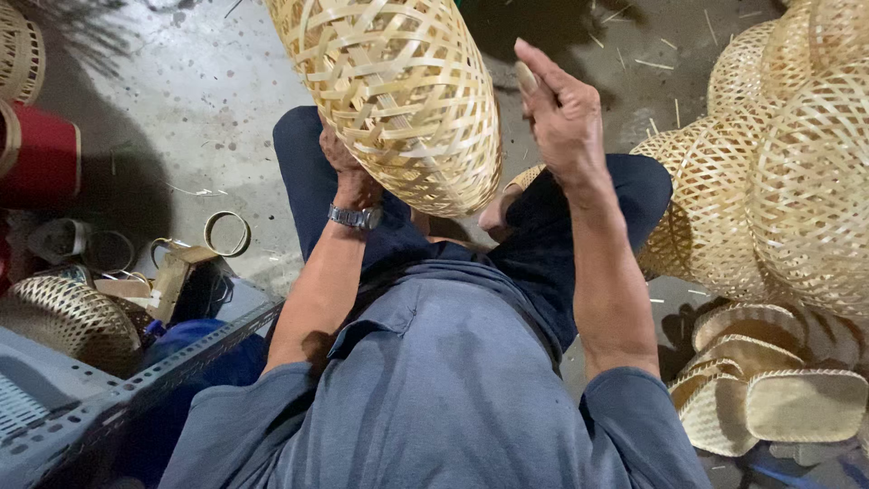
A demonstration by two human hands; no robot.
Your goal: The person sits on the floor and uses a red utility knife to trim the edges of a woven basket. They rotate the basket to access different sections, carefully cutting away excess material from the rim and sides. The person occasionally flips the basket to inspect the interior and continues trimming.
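Observation:
A tall, open-weave bamboo basket (398, 91) hangs above my lap, tilted with its rounded end toward me. My left hand (342, 163), with a metal watch on the wrist, reaches under the basket and grips its lower side; the fingers are mostly hidden behind the weave. My right hand (559, 113) is raised just right of the basket, fingers closed around a small pale piece, perhaps a bamboo strip end; what it is I cannot tell. I sit cross-legged in dark blue trousers on a concrete floor.
A pile of woven bamboo baskets (778, 172) fills the right side, with flat woven lids (797, 403) stacked below. At left are a grey plastic crate (81, 398), a small woven basket (68, 317), a tape ring (226, 234) and a red container (41, 154).

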